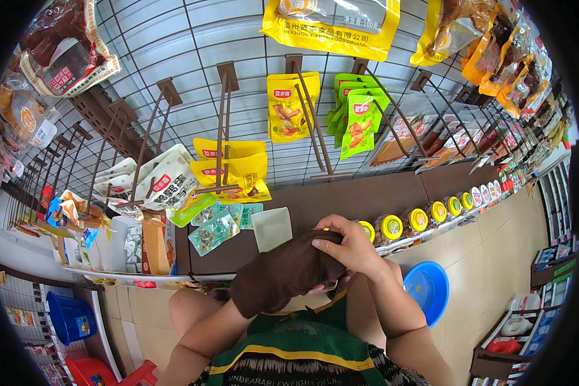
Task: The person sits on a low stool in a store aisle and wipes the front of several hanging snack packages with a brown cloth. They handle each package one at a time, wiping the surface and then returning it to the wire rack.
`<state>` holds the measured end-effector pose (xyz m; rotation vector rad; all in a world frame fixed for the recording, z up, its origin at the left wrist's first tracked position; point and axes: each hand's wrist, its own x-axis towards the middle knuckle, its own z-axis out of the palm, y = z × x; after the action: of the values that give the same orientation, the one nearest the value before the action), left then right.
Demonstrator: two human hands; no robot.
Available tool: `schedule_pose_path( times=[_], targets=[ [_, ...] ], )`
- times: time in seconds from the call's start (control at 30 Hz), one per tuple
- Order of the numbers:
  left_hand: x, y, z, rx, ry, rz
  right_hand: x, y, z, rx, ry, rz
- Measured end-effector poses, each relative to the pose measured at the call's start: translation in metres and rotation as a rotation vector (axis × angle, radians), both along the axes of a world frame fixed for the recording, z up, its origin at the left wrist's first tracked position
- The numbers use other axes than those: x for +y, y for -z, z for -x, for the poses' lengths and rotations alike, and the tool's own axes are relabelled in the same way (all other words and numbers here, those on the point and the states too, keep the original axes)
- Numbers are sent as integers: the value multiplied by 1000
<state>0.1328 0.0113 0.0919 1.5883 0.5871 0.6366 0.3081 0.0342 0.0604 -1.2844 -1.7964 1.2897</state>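
Note:
A dark brown cloth (289,272) is draped over my left hand and wrist, low in front of the shelf edge. The cloth hides the fingers of my left hand, so what they do does not show. My right hand (345,243) pinches the upper right end of the cloth between thumb and fingers. Just beyond the cloth, a white open box (272,229) stands on the brown shelf (347,200). Teal snack packets (215,234) lie to its left. Yellow-lidded jars (391,227) line the shelf edge to the right of my right hand.
Snack bags (293,108) hang from hooks on a wire grid ahead. Open cartons (157,246) stand on the shelf at left. A blue basin (427,292) with water sits on the tiled floor at right; a blue bucket (71,318) and red plastic stool (89,371) are at lower left.

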Motion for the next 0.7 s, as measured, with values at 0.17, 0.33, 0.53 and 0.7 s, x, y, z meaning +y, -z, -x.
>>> schedule_pose_path(
  times=[0.17,0.33,0.53,0.7],
  targets=[
    [4,44,6,-270,-208,530,30,8,2,327,10,-38],
    [17,61,-3,-247,-517,411,70,19,-5,692,40,155],
    [38,18,-3,153,-532,-276,109,30,8,653,114,159],
    [51,38,-12,-53,-693,-181,127,34,31,448,214,-241]
  ],
)
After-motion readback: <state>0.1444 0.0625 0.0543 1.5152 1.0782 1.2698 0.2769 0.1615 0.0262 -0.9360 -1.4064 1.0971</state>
